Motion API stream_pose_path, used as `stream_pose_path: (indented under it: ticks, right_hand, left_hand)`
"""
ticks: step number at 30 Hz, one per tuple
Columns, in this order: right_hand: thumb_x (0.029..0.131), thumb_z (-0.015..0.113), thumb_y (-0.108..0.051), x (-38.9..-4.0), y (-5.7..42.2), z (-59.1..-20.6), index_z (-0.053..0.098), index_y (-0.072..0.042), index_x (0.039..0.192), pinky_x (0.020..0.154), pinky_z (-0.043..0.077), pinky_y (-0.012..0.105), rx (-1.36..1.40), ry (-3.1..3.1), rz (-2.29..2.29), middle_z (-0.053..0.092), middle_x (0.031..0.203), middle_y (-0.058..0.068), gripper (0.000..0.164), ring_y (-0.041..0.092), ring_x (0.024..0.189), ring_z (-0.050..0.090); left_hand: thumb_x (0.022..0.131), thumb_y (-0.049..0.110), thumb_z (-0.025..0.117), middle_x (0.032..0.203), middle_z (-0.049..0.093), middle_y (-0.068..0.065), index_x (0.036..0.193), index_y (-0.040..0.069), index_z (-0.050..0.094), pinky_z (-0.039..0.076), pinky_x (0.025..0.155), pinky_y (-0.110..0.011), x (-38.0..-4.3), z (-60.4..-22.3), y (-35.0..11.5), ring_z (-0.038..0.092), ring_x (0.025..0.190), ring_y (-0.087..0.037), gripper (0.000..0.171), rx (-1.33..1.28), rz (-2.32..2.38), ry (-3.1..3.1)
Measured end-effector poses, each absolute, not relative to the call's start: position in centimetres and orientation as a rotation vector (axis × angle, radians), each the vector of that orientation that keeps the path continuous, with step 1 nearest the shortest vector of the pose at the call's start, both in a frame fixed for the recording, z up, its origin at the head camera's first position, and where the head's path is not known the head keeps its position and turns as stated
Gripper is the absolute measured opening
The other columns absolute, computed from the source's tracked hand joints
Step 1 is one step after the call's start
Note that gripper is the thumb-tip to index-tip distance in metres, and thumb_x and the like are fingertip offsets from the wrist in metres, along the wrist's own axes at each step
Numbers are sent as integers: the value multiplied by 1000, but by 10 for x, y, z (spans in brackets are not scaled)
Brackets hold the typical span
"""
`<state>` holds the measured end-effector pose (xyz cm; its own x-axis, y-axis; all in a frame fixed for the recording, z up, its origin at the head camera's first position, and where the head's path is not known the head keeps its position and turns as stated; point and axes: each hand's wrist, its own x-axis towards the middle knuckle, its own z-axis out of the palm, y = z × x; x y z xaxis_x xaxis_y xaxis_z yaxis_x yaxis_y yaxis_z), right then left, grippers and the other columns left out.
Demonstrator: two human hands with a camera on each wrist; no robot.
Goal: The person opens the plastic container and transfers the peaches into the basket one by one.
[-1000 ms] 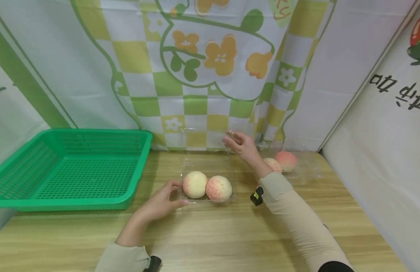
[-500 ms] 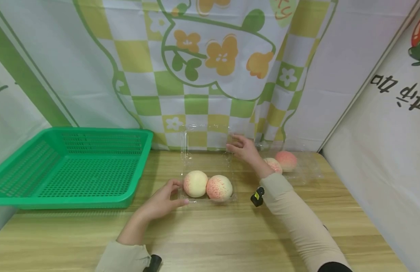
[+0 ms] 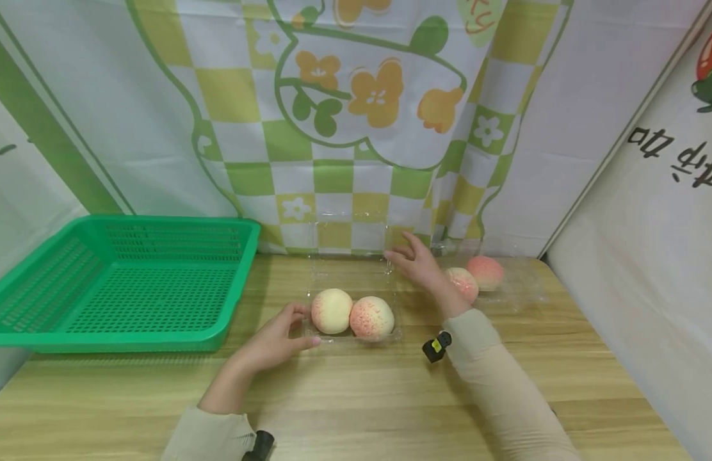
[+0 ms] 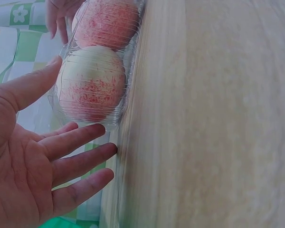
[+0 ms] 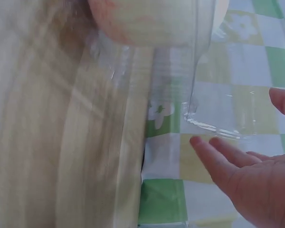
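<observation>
Fingers [image 4: 83, 164] spread, left hand [image 3: 272, 342] frames the corner of a clear box [image 3: 327, 340] holding two peaches [image 3: 331, 312]; right hand [image 3: 418, 261], loosely splayed, sits lower beside the raised lid [image 3: 350, 237] than a second ago. Second box [image 3: 523, 291], right, holds two more peaches [image 3: 485, 274]; basket [image 3: 160, 339] left; table [image 3: 362, 403] stretches in front.

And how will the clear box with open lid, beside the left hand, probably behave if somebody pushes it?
The clear box is probably light and a little flexible, since its see-through, ribbed walls look thin. Its raised lid may wobble, standing up from the back edge. The two peaches inside look round, so they might roll slightly.
</observation>
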<state>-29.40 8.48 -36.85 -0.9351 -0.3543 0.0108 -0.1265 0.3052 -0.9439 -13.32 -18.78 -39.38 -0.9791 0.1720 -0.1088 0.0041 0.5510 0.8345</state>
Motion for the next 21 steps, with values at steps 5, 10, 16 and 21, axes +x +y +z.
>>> stream_pose_path:
  ticks: [5, 10, 16, 21]
  right_hand:
    - [99, 61, -22, -278, 93, -374, 10, -15, 161, 116, 36, 53, -462, 2381, -1718, 34, 158, 23, 80, 42, 141, 41]
    - [100, 59, -18, -264, 105, -382, 15, -11, 160, 113, 38, 54, -518, 2366, -1684, 31, 159, 24, 75, 46, 139, 42]
    - [98, 61, -13, -256, 119, -392, 17, -9, 159, 110, 39, 58, -646, 2304, -1577, 23, 161, 27, 76, 52, 141, 36]
    - [95, 67, -12, -251, 127, -398, 8, -11, 161, 110, 38, 59, -777, 2195, -1508, 14, 164, 25, 88, 53, 144, 27]
  left_hand:
    - [92, 25, 72, 144, 46, -35, 135, -3, 44, 36, 112, -61, -133, -394, -189, 40, 139, -49, 58, 155, 1401, 2612]
    - [92, 26, 71, 145, 45, -34, 135, -3, 43, 36, 112, -62, -134, -394, -188, 40, 139, -49, 59, 148, 1401, 2606]
    - [92, 26, 72, 145, 45, -34, 135, -3, 43, 35, 112, -62, -134, -394, -188, 40, 139, -49, 59, 147, 1406, 2604]
    - [93, 26, 71, 145, 45, -34, 135, -2, 43, 35, 112, -62, -135, -397, -189, 40, 139, -49, 58, 145, 1412, 2604]
